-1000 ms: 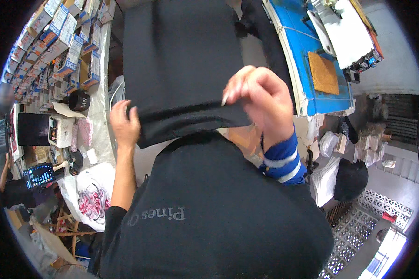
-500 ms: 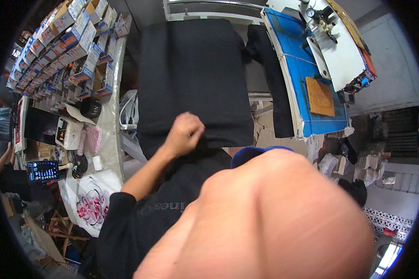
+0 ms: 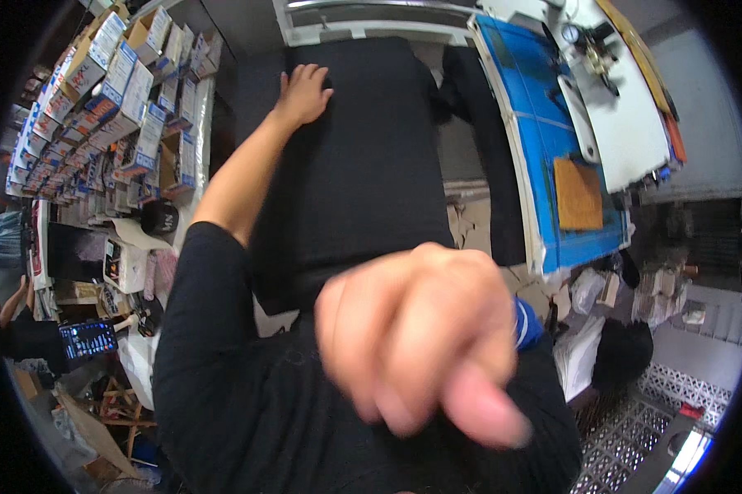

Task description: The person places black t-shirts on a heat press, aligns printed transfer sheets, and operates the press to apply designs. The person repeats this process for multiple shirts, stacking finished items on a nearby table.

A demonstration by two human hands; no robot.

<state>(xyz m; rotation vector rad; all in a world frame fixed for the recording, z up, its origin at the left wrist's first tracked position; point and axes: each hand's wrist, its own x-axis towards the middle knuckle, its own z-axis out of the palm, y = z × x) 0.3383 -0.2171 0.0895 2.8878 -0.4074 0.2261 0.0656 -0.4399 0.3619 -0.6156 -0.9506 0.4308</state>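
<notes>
A black garment (image 3: 363, 165) is spread flat in front of me, with a narrow sleeve-like part (image 3: 503, 198) running along its right side. My left hand (image 3: 303, 95) rests open near its far left edge, fingers spread on the cloth. Close up, my right hand (image 3: 412, 337) looms large and a little blurred, its fingers curled in; whether anything is inside them is hidden. Beside that hand a blue thing with a white stripe (image 3: 527, 321) shows only in part.
Rows of small boxes (image 3: 99, 107) fill the left side, above a phone-like screen (image 3: 88, 339). At right stands a blue framed screen (image 3: 544, 165) carrying an orange-brown pad (image 3: 578, 194), next to a white machine with a gauge (image 3: 570, 33). Another person's arm (image 3: 13, 300) appears far left.
My left hand has gone from the garment's near edge to its far left part and opened. My right hand has turned, showing its curled fingers. The view has shifted slightly.
</notes>
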